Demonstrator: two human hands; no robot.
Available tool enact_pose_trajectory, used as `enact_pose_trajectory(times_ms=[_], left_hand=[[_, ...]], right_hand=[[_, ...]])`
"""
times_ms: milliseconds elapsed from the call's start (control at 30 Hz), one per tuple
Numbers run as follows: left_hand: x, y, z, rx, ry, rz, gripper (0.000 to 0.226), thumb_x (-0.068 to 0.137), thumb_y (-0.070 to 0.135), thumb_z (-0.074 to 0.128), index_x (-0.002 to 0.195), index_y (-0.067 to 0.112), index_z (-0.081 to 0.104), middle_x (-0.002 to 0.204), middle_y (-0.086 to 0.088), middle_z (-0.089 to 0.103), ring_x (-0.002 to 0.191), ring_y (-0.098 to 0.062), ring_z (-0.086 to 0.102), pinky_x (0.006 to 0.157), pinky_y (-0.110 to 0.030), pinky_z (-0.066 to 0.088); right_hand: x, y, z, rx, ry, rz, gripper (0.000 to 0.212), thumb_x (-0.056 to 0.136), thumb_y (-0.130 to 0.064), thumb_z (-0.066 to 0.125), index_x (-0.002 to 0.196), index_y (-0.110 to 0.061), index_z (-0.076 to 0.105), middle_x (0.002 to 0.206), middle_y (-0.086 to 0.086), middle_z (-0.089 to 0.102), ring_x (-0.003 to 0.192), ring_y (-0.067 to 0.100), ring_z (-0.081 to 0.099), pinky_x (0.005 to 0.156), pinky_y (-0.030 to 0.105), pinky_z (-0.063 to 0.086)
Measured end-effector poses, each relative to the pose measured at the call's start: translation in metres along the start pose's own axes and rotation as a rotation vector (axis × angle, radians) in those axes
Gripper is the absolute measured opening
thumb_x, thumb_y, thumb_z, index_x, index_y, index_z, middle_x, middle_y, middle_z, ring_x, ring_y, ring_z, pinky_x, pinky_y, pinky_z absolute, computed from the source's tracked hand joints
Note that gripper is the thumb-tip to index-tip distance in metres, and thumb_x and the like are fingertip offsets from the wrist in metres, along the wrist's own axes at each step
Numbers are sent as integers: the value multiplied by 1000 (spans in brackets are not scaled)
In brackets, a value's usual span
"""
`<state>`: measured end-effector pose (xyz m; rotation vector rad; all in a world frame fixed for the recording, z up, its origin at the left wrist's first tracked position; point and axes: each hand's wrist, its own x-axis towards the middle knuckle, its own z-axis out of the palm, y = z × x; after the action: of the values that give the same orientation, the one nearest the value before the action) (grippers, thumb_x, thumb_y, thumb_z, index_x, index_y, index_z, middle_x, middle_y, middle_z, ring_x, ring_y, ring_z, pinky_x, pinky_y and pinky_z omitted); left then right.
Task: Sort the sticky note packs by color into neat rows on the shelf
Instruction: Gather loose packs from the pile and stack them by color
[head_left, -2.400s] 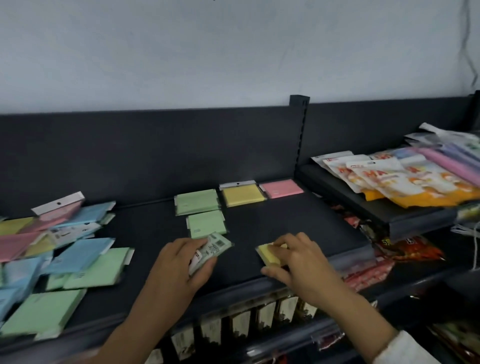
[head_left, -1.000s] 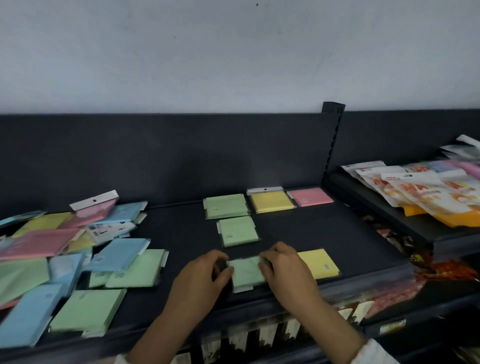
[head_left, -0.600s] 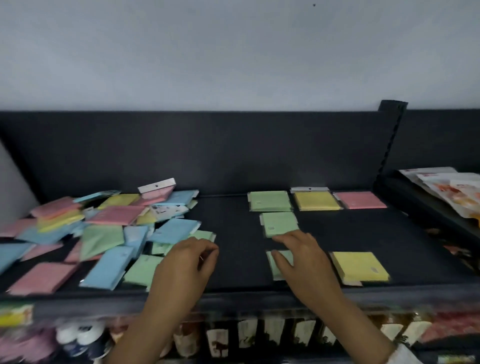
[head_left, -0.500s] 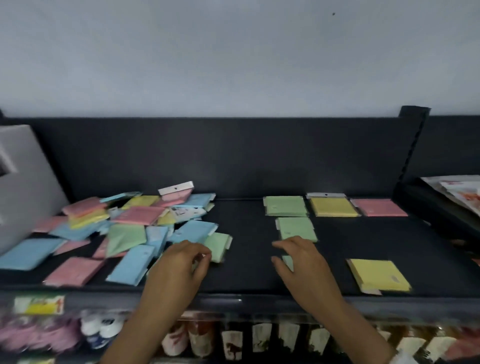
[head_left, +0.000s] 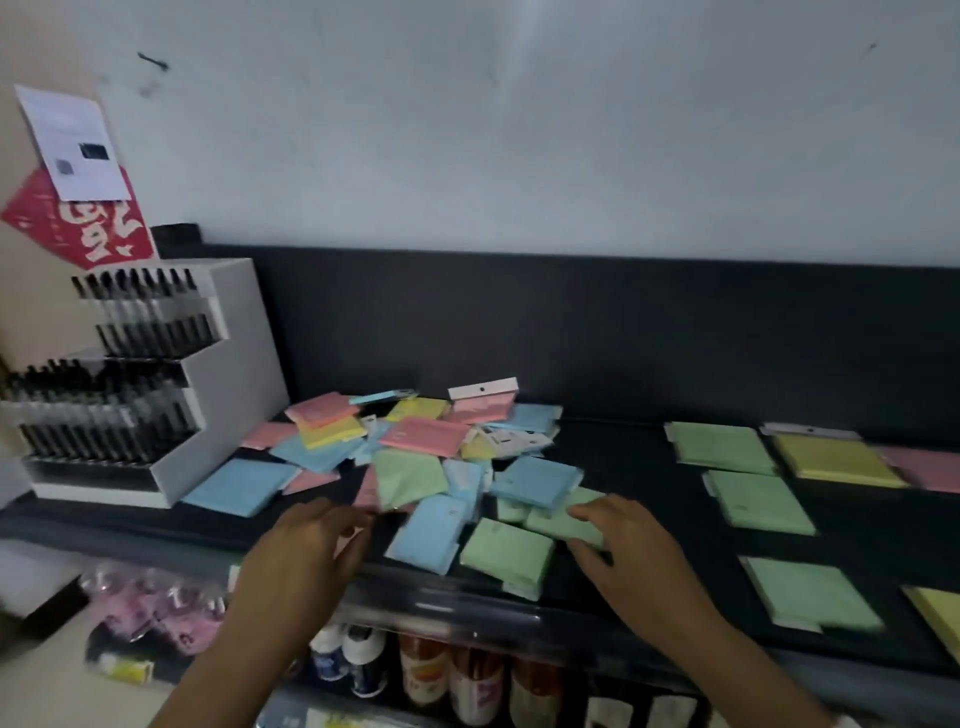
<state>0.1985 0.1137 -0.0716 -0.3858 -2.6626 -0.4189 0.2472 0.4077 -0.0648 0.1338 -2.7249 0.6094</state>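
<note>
A loose pile of sticky note packs in pink, blue, green and yellow covers the middle of the dark shelf. To the right lie sorted packs: a column of three green packs, a yellow pack and a pink pack at the back, and another yellow pack at the front edge. My right hand has forefinger and thumb on either edge of a green pack lying at the pile's right side. My left hand hovers open, its fingertips at a pink pack.
A white stepped pen display stands at the shelf's left end beside the pile. A paper sheet and a red sign hang on the wall above it. Bottles and pink packets fill the lower shelf.
The view has swung left. Both hands have moved left from the sorted green column to the loose pile. The green pack they handled now lies third in that column.
</note>
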Motion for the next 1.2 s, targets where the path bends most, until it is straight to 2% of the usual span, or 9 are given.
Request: enact_pose_trajectory(times_ms=[333,467,567,667,833,967,1100,1133,1200], left_hand=[[35,-133,-24,19,-63,34,27,59,13,85,84,14,73,80,-3,68,73,-28,66,53,-31,53],[50,-171,-21,-6,-161,51,45,71,29,79,110,10,67,110,-8,67,102,-31,63,77,-36,54],[61,-187,-15,18,-289,75,68,84,46,59,140,13,38,147,-6,37,135,-20,34,108,-29,29],[69,-199,-10,58,-447,142,75,88,48,54,146,13,22,155,-7,19,142,-17,19,113,-25,15],[86,-212,-4,85,-470,194,47,89,42,54,125,13,48,132,-8,52,117,-19,50,93,-27,37],[97,-212,4,150,-551,198,43,88,44,54,119,14,53,122,-7,58,112,-21,54,91,-30,41],[96,-209,10,202,-545,200,44,90,43,50,118,9,51,122,-11,57,113,-26,53,91,-35,44],[94,-212,9,184,-452,263,42,85,45,58,111,11,57,113,-11,61,104,-25,58,84,-32,47],[89,-222,8,134,-299,432,40,48,41,89,75,22,67,70,-2,66,60,-16,64,49,-22,50]], right_hand=[[67,-113,76,-8,-51,-8,38,92,-31,53,130,-24,51,130,-6,50,123,13,40,101,22,34],[89,-149,101,-47,-46,1,41,93,-31,53,132,-22,49,133,-4,48,125,12,40,100,20,32],[101,-172,119,-51,-64,27,38,93,-30,51,130,-23,49,131,-3,49,121,14,43,97,22,34],[115,-192,135,-63,-100,51,42,91,-32,53,132,-23,48,133,-3,48,122,14,42,98,22,34],[146,-219,151,-160,-150,47,38,91,-31,54,126,-14,52,129,5,52,119,21,45,97,30,39],[169,-225,171,-189,-191,77,48,88,-37,58,127,-12,50,130,8,52,119,25,48,97,33,41],[181,-223,187,-230,-199,157,34,86,-34,58,108,-8,59,115,12,61,104,29,58,83,32,44],[183,-223,189,-261,-191,154,30,88,-30,56,106,-7,60,113,14,62,102,29,59,81,32,45],[186,-223,192,-330,-188,118,25,90,-24,51,106,-7,60,111,14,63,100,30,60,79,33,46]])
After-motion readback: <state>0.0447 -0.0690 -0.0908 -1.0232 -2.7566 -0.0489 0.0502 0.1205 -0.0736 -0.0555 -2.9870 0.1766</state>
